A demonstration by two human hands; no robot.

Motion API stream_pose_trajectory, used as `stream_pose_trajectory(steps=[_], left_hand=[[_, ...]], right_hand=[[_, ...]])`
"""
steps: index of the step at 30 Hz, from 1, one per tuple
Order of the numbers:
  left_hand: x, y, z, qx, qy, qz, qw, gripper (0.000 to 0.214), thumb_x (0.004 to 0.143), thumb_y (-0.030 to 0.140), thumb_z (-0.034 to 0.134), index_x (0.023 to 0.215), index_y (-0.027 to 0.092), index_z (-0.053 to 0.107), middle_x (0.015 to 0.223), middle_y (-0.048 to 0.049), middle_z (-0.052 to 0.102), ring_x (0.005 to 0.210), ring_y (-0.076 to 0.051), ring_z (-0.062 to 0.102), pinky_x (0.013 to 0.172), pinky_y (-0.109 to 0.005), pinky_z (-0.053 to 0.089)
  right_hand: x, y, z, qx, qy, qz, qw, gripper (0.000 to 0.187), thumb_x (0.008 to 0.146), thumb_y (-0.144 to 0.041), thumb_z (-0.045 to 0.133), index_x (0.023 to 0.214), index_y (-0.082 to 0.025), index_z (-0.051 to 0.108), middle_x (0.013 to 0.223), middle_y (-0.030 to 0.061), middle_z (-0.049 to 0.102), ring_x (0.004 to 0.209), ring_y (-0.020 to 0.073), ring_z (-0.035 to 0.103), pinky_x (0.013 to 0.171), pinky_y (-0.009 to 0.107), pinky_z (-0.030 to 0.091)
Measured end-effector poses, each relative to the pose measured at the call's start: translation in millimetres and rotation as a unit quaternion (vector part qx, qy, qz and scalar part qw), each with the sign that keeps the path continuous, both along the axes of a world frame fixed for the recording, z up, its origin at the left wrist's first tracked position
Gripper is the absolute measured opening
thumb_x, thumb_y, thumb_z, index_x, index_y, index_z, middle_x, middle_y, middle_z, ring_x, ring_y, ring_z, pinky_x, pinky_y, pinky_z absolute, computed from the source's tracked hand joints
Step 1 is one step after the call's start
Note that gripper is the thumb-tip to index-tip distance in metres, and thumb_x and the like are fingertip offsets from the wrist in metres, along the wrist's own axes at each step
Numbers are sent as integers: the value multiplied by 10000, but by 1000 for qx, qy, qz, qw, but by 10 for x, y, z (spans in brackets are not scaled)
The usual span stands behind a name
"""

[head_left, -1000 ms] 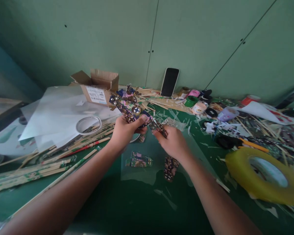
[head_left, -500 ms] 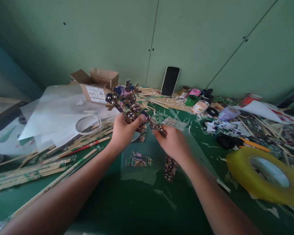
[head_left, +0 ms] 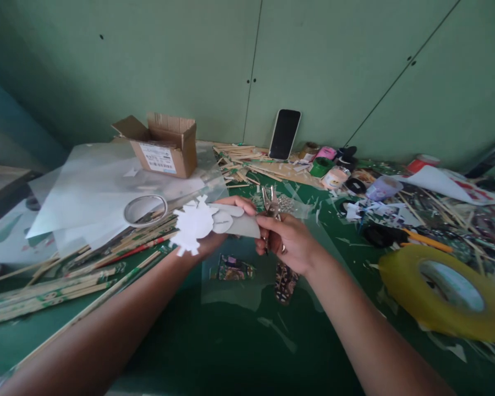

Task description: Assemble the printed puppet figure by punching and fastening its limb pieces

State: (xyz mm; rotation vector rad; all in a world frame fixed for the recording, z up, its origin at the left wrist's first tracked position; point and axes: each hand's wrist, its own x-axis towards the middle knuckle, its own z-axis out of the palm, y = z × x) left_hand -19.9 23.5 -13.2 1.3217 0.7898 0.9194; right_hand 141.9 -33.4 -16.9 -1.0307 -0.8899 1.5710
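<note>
My left hand [head_left: 210,246] is closed around a cut-out paper figure [head_left: 194,223], whose plain white back faces me. A round spiky-edged part sticks out at its left end, and smaller rounded pieces overlap beside it. My right hand [head_left: 289,236] grips a small silver two-pronged tool [head_left: 272,206], prongs upward; its exact kind is unclear. The right thumb lies at the figure's right end. Below the hands, a patterned cut-out piece [head_left: 233,268] lies on a clear sheet [head_left: 223,294]. Another dark patterned strip [head_left: 286,283] lies under my right wrist.
An open cardboard box [head_left: 165,151] stands at the back left, with a tape ring [head_left: 145,210] before it. Bundled wooden sticks [head_left: 53,289] lie left. A phone [head_left: 285,135] leans on the wall. A big yellow tape roll [head_left: 400,297] and orange-handled tool [head_left: 429,240] lie right.
The figure has been turned over, from its colourful patterned side to its white back, and lowered. The two-pronged tool now shows upright in my right hand.
</note>
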Motion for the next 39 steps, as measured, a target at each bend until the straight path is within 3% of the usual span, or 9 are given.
stream_pose_trajectory(steps=[7,12,18,22,27,29,33,36,39], left_hand=[[43,-56,156,41,-18,-53,998,140,702,279,735,795,208,658,745,-37,693,720,-216,685,547,-269,494],[64,-13,63,7,13,-41,999,71,721,228,683,763,177,656,668,-11,644,615,-129,583,565,-234,463],[41,-8,98,-72,-38,-129,988,215,689,278,778,845,165,681,784,-28,674,732,-147,622,671,-261,499],[87,-55,94,-122,-45,-45,990,201,782,351,706,790,156,657,703,-39,659,645,-146,614,589,-257,477],[138,-102,53,-79,-23,-45,996,226,805,357,680,770,134,669,695,-68,679,627,-165,648,600,-282,526],[136,-93,67,-85,-2,4,996,221,776,355,709,767,139,662,667,-57,673,580,-164,642,564,-286,535],[107,-36,135,-79,-13,98,992,183,726,304,733,780,161,632,626,-15,641,496,-155,608,507,-302,543],[87,0,164,-52,-38,113,992,165,718,278,722,764,165,610,626,7,618,473,-131,587,520,-293,553],[75,18,149,-28,-33,104,994,169,717,288,714,740,166,599,615,8,611,478,-121,580,542,-279,556]], right_hand=[[-89,-35,35,21,-14,11,1000,310,690,-413,786,619,-219,556,564,-50,519,488,121,548,483,283,491],[-118,-41,78,37,-42,-111,992,260,691,-372,744,657,-222,534,559,-63,517,465,113,546,460,269,465],[37,6,78,76,-124,-208,967,245,687,-347,719,628,-220,518,508,-71,516,420,117,552,416,258,398],[4,-1,65,101,-147,-195,965,207,718,-347,701,679,-223,539,528,-63,564,423,123,559,430,270,427],[-79,-23,50,111,-175,-145,967,183,751,-362,657,714,-225,541,545,-51,585,441,124,557,453,274,430],[-58,-25,48,118,-207,-134,962,210,784,-400,624,718,-228,525,547,-47,575,453,127,555,457,272,405],[36,-23,60,131,-374,-159,904,239,820,-404,573,675,-230,497,530,-33,531,483,140,528,488,281,356],[65,-31,80,142,-493,-171,841,239,817,-368,559,638,-228,484,508,-29,486,479,140,479,484,284,305],[50,-46,92,160,-534,-146,817,229,836,-359,537,656,-223,497,523,-24,477,479,136,453,476,279,285]])
